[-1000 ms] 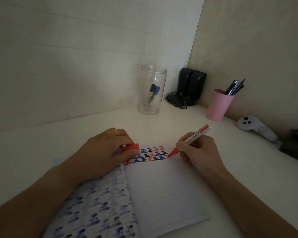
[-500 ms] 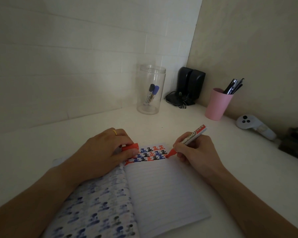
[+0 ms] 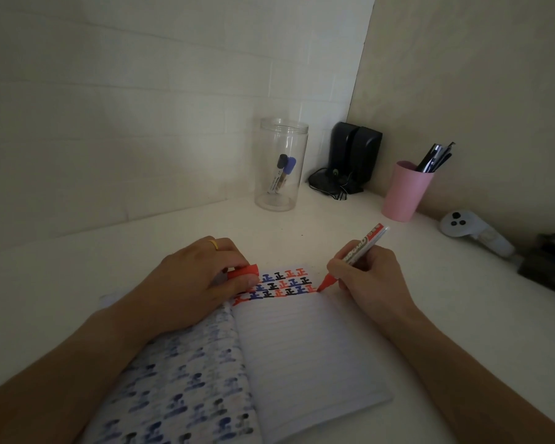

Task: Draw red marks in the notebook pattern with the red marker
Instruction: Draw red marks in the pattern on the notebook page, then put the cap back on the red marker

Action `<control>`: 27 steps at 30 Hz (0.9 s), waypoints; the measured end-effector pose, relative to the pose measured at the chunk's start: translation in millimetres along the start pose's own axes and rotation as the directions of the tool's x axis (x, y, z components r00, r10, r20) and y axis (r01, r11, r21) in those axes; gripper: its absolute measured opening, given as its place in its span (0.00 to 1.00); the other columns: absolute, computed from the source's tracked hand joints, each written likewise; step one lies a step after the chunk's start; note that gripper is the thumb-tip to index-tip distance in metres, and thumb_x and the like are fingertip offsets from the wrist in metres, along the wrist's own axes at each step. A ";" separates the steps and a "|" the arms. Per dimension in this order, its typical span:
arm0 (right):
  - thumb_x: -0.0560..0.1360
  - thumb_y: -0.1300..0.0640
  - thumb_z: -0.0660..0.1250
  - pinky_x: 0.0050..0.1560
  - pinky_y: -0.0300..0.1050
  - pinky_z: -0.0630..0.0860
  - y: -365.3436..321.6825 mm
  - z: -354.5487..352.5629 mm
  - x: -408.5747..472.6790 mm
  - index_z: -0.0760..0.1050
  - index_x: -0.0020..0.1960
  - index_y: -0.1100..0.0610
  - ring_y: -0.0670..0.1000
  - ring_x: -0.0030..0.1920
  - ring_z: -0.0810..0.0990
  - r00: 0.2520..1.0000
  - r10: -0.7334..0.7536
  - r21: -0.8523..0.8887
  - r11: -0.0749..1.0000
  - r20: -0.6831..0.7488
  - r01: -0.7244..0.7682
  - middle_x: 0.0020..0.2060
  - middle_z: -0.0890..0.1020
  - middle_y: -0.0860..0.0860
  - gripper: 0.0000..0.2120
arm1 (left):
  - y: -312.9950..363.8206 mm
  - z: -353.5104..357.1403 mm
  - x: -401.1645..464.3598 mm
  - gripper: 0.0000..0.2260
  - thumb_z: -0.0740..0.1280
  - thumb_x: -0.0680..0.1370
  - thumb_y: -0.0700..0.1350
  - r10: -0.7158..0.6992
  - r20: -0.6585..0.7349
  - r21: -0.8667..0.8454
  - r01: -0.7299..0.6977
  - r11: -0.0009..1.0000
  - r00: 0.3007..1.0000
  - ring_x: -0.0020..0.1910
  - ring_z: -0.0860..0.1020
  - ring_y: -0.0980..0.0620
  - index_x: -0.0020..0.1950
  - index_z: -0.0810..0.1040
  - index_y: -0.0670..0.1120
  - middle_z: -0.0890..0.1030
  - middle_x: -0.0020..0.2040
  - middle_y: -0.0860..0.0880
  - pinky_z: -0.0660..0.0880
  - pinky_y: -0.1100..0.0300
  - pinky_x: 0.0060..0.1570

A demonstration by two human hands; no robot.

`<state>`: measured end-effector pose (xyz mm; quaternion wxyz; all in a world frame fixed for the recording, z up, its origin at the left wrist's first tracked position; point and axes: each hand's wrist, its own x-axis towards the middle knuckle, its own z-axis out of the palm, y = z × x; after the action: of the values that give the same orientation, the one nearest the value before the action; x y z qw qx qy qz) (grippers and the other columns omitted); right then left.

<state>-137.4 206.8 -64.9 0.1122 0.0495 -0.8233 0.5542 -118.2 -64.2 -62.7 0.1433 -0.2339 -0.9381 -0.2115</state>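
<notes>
An open lined notebook (image 3: 302, 354) lies on the white desk in front of me. Rows of red, blue and black marks (image 3: 282, 285) fill the top of its right page. My right hand (image 3: 370, 280) grips the uncapped red marker (image 3: 354, 254), whose tip touches the page at the right end of the lowest row. My left hand (image 3: 193, 283) presses on the left page's top and pinches the red marker cap (image 3: 244, 271). It hides the left ends of the rows.
A clear jar (image 3: 281, 165) holding a black and a blue marker stands at the back. Black speakers (image 3: 350, 158) fill the corner. Right of them stand a pink cup of pens (image 3: 406, 190), a white controller (image 3: 471, 233) and a dark object (image 3: 548, 264).
The marker tip has moved slightly left and down to the end of the lowest row. My left hand stays still.
</notes>
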 end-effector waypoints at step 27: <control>0.74 0.61 0.73 0.34 0.39 0.81 -16.6 34.4 23.8 0.88 0.43 0.57 0.51 0.35 0.85 0.987 0.102 0.713 0.682 0.127 -0.162 0.36 0.87 0.57 0.05 | 0.9 -0.6 -2.3 0.13 0.58 0.84 0.49 -0.122 -0.248 -0.141 0.089 0.986 0.961 0.53 0.75 0.58 0.67 0.74 0.54 0.76 0.57 0.56 0.75 0.58 0.52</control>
<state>-161.5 169.8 -56.7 0.0118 0.0512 -0.5450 0.8368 -115.7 -64.6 -62.7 0.2360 -0.1629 -0.9074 -0.3071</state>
